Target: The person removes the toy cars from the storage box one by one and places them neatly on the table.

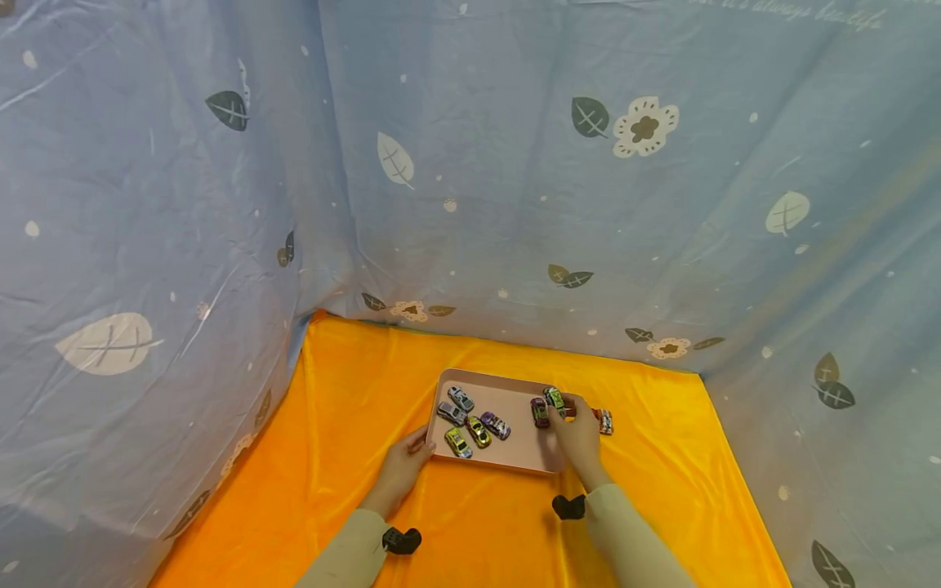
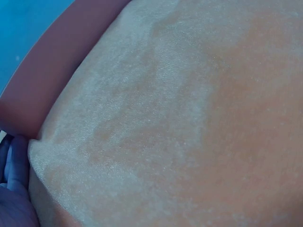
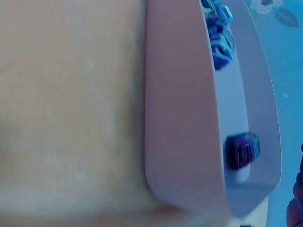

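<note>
On orange cloth [image 1: 353,400], left fingers [image 1: 416,438] grip a tray [image 1: 507,392] of toy cars [image 1: 479,432], right fingers [image 1: 577,403] a green car [image 1: 554,397].

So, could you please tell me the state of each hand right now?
Left hand: closed, holding the tray near its near-left corner.
Right hand: closed, pinching a green toy car at the tray's right end.

Ahead and both sides of you: blue fabric walls [image 1: 485,237], printed with leaves [image 1: 590,117], flowers [image 1: 645,127], white script [image 1: 801,12]. Below you: glossy orange cloth [image 1: 360,400], lightly creased.
</note>
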`<action>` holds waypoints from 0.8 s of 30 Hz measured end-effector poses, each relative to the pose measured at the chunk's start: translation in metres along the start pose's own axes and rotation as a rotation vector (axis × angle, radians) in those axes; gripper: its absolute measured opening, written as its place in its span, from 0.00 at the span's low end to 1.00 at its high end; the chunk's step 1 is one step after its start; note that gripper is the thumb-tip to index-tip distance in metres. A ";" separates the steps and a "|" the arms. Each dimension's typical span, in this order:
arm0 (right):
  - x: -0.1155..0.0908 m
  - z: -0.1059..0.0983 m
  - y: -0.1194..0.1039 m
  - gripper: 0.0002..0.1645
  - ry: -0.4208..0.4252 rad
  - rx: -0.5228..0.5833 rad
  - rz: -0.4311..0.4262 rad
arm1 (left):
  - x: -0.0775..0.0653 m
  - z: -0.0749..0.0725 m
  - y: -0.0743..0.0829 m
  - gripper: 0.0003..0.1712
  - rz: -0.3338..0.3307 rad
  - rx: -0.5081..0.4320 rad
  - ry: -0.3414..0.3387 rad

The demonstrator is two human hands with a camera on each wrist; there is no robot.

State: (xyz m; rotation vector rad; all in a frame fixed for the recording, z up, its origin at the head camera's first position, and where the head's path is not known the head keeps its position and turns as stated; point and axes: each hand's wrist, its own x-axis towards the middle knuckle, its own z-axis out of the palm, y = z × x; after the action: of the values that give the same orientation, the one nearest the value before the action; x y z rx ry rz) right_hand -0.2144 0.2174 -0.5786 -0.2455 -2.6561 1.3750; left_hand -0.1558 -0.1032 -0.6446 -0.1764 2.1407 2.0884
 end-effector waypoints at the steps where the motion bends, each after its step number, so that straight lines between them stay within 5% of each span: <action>1: 0.001 -0.002 0.002 0.26 0.002 0.000 0.007 | 0.000 0.000 0.000 0.30 -0.002 0.001 0.001; 19: 0.007 -0.048 0.047 0.28 0.067 -0.064 0.107 | 0.001 0.000 -0.001 0.30 -0.007 -0.015 -0.001; 24: 0.006 -0.062 0.061 0.30 0.067 -0.055 0.136 | -0.007 0.000 0.016 0.30 0.009 -0.028 -0.020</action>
State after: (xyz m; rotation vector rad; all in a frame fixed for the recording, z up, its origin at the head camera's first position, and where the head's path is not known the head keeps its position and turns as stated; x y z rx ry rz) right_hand -0.2033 0.3027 -0.5933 -0.4788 -2.6676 1.3067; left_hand -0.1516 -0.1030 -0.6274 -0.1480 2.1059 2.1168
